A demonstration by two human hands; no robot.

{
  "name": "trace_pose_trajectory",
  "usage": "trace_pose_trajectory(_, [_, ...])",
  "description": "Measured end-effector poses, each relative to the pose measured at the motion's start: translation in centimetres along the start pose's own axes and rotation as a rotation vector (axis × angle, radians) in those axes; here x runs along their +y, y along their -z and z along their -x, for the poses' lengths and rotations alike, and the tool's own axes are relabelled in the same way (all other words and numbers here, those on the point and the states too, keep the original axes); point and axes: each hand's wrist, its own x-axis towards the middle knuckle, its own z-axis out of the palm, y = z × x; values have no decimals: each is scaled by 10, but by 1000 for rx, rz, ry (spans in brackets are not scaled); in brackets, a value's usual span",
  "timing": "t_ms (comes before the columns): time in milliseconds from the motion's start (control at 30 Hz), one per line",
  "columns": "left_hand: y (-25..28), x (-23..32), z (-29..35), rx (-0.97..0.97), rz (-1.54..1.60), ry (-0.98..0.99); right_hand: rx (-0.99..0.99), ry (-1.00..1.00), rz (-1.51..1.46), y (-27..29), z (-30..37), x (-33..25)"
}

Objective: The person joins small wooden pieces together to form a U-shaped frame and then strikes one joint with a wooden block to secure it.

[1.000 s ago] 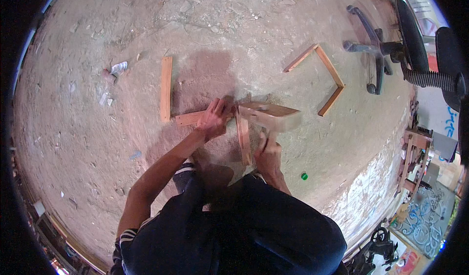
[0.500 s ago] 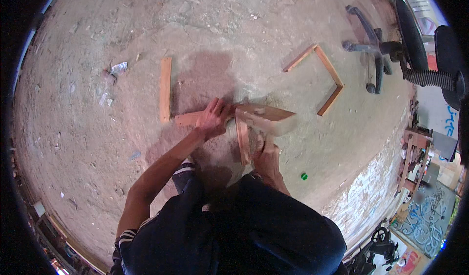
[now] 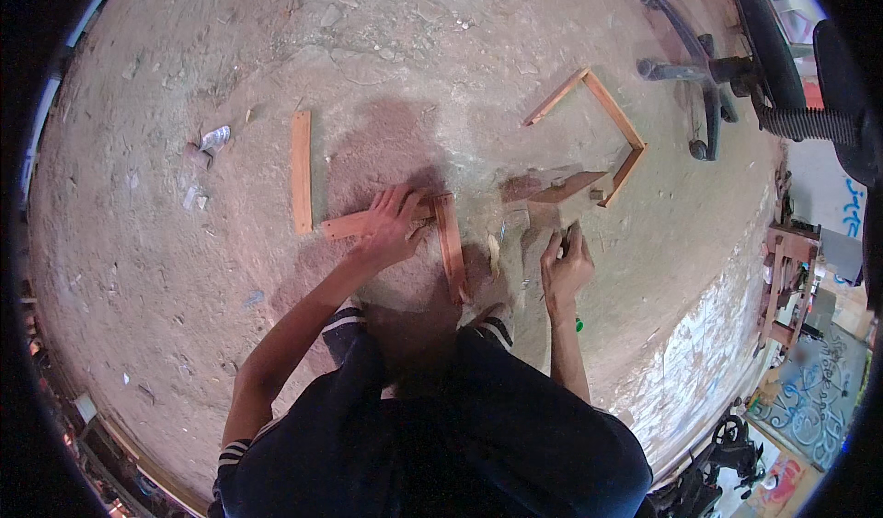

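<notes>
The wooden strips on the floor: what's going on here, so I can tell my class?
The person's left hand lies over a wooden strip, whose right end meets a second strip at a corner. The right hand is near a wooden block; whether it grips anything is unclear. A separate strip lies to the left, and a three-sided frame to the right.

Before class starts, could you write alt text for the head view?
A person's left hand rests on a wooden strip meeting a second strip near its far end; the right hand is curled to their right. Nearby on the rough floor lie a loose strip, a three-sided wooden frame and what looks like a wooden mallet.
</notes>
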Motion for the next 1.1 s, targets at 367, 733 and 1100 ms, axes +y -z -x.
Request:
trace_pose_trajectory(367, [66,-22,53,93,-134,46,-438,101,-346,-9,54,-64])
trace_pose_trajectory(733, [62,-42,40,96,-143,-52,-375,56,-502,-59,63,-97])
trace_pose_trajectory(1100, [56,-69,-3,28,-175,-17,-337,6,-571,-84,32,-96])
